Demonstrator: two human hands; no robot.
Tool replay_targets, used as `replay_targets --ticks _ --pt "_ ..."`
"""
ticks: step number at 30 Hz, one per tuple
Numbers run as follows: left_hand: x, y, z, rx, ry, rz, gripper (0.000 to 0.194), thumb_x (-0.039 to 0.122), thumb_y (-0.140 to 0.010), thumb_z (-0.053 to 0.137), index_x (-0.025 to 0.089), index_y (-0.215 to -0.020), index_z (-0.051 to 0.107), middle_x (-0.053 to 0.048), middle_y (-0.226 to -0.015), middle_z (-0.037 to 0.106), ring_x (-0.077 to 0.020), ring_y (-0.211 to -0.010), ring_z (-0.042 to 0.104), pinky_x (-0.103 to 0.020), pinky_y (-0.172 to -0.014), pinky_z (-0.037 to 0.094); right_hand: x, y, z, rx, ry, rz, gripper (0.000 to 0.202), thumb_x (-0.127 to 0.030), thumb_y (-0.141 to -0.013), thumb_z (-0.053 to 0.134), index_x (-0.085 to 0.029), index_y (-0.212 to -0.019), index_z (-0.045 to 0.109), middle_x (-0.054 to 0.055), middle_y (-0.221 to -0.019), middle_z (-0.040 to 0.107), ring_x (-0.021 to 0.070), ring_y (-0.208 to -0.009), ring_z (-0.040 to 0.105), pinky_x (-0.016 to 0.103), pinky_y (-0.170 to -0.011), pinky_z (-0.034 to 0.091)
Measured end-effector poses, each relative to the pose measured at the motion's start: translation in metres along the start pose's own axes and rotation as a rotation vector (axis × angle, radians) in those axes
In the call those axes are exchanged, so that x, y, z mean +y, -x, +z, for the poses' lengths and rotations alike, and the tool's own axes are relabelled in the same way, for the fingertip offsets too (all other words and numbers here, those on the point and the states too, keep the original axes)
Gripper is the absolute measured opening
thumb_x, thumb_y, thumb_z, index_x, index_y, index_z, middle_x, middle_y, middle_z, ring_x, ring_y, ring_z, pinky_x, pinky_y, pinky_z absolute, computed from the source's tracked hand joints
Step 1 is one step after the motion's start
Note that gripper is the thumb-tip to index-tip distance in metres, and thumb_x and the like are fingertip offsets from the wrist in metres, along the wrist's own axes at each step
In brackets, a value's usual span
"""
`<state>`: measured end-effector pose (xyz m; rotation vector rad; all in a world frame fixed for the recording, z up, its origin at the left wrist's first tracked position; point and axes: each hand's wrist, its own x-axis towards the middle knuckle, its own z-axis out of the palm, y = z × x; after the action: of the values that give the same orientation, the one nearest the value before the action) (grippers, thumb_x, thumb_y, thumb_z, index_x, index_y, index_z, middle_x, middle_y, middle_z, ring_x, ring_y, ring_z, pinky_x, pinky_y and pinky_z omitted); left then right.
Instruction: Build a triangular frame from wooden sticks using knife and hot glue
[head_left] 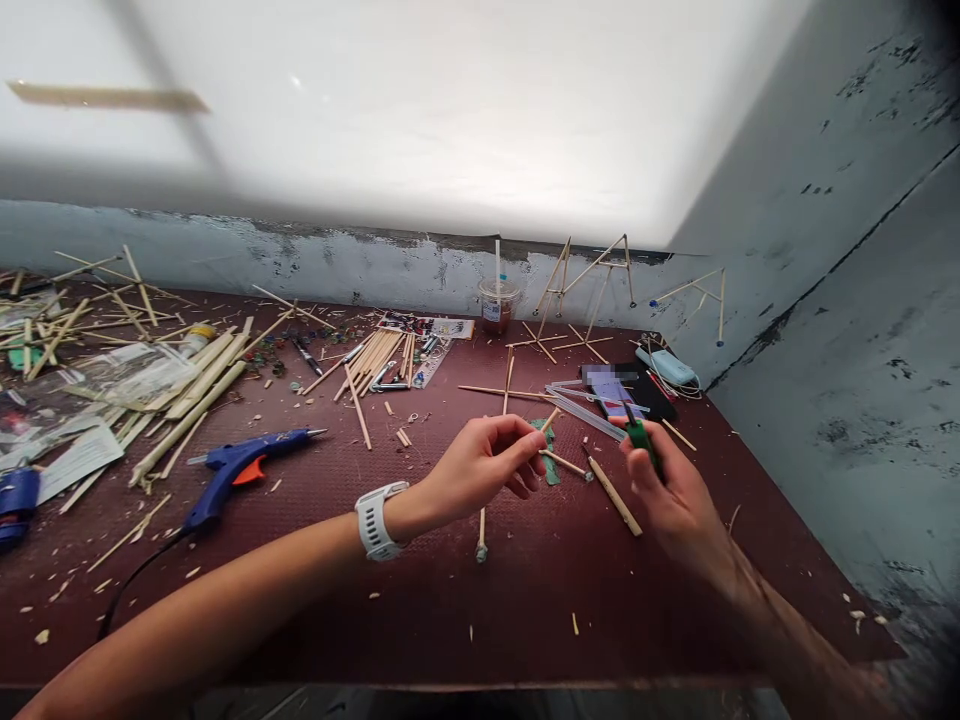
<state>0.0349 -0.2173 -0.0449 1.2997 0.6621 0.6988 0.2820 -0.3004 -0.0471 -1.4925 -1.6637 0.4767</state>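
In the middle of the view my left hand [491,460], with a white watch [381,522] at the wrist, pinches a short wooden stick [550,420]. Below and around that hand lie thin sticks joined in a frame, one ending in a grey blob [481,551]. To the right, my right hand [671,490] is closed on a green-handled tool [643,443], its thin dark tip pointing up and away. Between the hands a stick with a grey end [568,464] lies near a green scrap [553,472]. A thicker pointed stick [615,497] rests beside my right hand.
A blue glue gun [240,468] with its cord lies left on the dark red table [315,620]. Stick piles and plastic bags [142,370] crowd the far left. At the back stand a lidded cup [498,305], stick frames [626,268] and a light-blue device [667,366].
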Motion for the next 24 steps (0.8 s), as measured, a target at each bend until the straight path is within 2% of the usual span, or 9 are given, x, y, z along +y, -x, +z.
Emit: replay_targets --ticks 2,6,9,13,16,19,24 --pt "-0.001 0.001 0.000 -0.010 0.015 0.016 0.044 0.055 -0.093 0.073 0.012 -0.093 0.066 -0.003 -0.079 0.071 -0.0099 -0.063 0.068 -0.022 -0.058 0.060 -0.007 -0.008 0.012 -0.007 0.037 -0.079 0.045 -0.055 -0.106 0.050 -0.024 -0.138 0.058 -0.004 -0.072 0.056 0.0140 -0.054 0.048 0.026 -0.053 0.043" --pt "-0.003 0.003 0.001 -0.035 0.048 0.066 0.042 0.054 -0.096 0.071 0.013 -0.096 0.063 -0.002 -0.082 0.069 -0.0097 -0.064 0.068 -0.023 -0.060 0.062 -0.010 -0.016 0.025 -0.055 0.128 -0.224 0.051 -0.059 -0.104 0.050 -0.025 -0.141 0.057 0.001 -0.086 0.070 0.0167 -0.062 0.061 0.027 -0.060 0.048" --pt "-0.005 0.006 0.002 -0.051 0.035 0.099 0.039 0.052 -0.099 0.067 0.014 -0.099 0.061 -0.002 -0.084 0.068 -0.0106 -0.065 0.069 -0.024 -0.060 0.063 -0.008 -0.014 0.028 -0.011 0.193 -0.277 0.037 -0.051 -0.104 0.052 -0.024 -0.128 0.061 0.002 -0.087 0.072 0.0172 -0.065 0.065 0.027 -0.062 0.049" --pt "-0.005 0.010 0.004 -0.048 -0.116 0.151 0.035 0.049 -0.103 0.061 0.015 -0.097 0.062 0.000 -0.079 0.064 -0.0092 -0.059 0.065 -0.022 -0.056 0.060 -0.007 -0.009 0.030 0.005 0.241 -0.360 0.017 -0.035 -0.099 0.055 -0.023 -0.111 0.059 -0.003 -0.069 0.065 0.0161 -0.056 0.061 0.027 -0.056 0.044" --pt "-0.004 0.013 0.005 -0.061 -0.272 0.192 0.035 0.046 -0.106 0.057 0.015 -0.091 0.062 0.002 -0.071 0.061 -0.0080 -0.055 0.060 -0.019 -0.051 0.053 -0.008 -0.008 0.033 -0.060 0.213 -0.403 0.019 -0.032 -0.100 0.053 -0.023 -0.116 0.058 0.000 -0.077 0.072 0.0164 -0.060 0.066 0.027 -0.058 0.047" --pt "-0.003 0.015 0.005 -0.068 -0.322 0.207 0.035 0.046 -0.107 0.055 0.016 -0.089 0.061 0.002 -0.071 0.060 -0.0079 -0.054 0.059 -0.018 -0.049 0.050 -0.010 -0.008 0.036 -0.081 0.175 -0.427 0.021 -0.031 -0.104 0.051 -0.023 -0.121 0.060 0.003 -0.091 0.078 0.0162 -0.068 0.071 0.026 -0.063 0.050" --pt "0.003 0.016 0.003 -0.087 -0.302 0.191 0.034 0.045 -0.106 0.056 0.016 -0.089 0.060 0.003 -0.068 0.057 -0.0073 -0.053 0.054 -0.018 -0.049 0.045 -0.012 -0.008 0.038 -0.075 0.177 -0.439 0.017 -0.032 -0.103 0.053 -0.022 -0.113 0.064 0.002 -0.083 0.076 0.0152 -0.062 0.068 0.026 -0.059 0.047"
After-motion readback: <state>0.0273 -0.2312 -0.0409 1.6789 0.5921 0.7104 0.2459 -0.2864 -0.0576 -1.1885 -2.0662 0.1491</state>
